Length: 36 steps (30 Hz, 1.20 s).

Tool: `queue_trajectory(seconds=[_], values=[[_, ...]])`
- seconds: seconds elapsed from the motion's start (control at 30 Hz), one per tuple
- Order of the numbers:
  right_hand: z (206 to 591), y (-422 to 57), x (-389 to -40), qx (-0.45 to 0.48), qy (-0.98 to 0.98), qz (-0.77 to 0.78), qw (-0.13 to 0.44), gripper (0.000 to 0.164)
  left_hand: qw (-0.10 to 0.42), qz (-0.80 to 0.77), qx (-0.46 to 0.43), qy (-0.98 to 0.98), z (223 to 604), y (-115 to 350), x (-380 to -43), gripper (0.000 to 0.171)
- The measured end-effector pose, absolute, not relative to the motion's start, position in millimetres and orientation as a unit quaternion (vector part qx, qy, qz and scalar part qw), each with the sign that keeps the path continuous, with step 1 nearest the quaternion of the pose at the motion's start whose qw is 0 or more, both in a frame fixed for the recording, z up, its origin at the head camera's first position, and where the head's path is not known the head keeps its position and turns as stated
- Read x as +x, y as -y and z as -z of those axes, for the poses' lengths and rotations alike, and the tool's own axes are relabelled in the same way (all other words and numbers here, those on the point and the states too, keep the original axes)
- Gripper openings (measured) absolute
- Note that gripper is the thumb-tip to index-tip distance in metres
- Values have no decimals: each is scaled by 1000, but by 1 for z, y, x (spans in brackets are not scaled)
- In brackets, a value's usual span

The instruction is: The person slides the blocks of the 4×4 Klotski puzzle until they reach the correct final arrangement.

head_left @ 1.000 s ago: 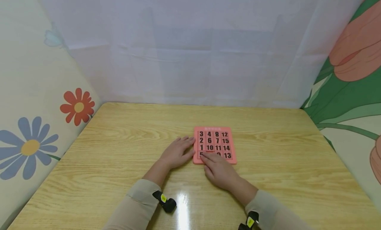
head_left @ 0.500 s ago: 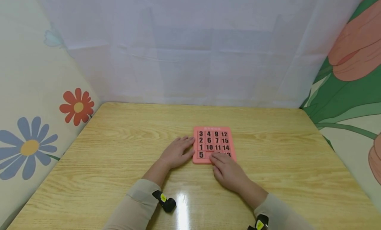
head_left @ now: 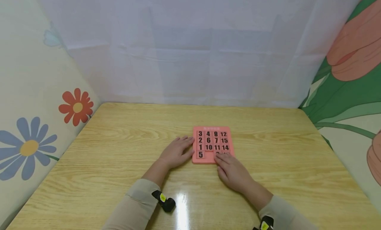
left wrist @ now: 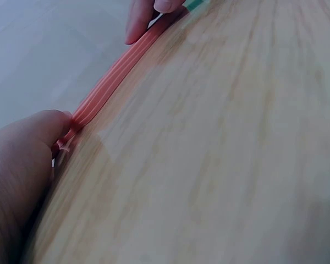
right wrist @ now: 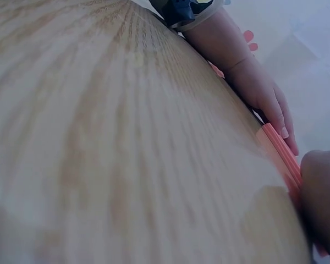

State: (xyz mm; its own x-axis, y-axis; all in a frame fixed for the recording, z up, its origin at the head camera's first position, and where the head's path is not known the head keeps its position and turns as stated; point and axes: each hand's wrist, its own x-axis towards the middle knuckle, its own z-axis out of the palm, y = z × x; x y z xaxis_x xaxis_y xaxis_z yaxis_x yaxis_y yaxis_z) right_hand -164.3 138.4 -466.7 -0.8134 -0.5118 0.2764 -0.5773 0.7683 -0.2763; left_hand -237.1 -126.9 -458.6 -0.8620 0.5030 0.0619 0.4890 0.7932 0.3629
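A pink sliding number puzzle [head_left: 212,161] lies flat on the wooden table. Its rows read 3 4 8 12, then 2 6 7 15, then 1 10 11 14. Along the bottom row, the 5 tile [head_left: 200,154] sits at left with a tile-less slot beside it. My left hand [head_left: 175,153] rests along the puzzle's left edge, fingers extended and touching the frame. Over the right part of the bottom row, my right hand [head_left: 235,173] has its fingertips on a partly covered tile that looks like the 9; the tile in the corner is mostly hidden by the fingers.
The wooden table [head_left: 134,124] stretches out on all sides of the puzzle. A white cloth [head_left: 184,58] hangs behind it, with flower-printed panels at left and right. Each sleeve cuff carries a small black camera [head_left: 168,204].
My right hand has slid rightward along the bottom row, away from the 5 tile and past the slot, uncovering both. The left hand has stayed in place.
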Motion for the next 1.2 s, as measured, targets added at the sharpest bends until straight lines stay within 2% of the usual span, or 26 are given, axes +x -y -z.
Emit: queue_trajectory(seconds=[1.2], values=[[465, -106, -165, 307, 932, -168, 96, 43, 23, -190, 252, -948, 457, 126, -235, 58]])
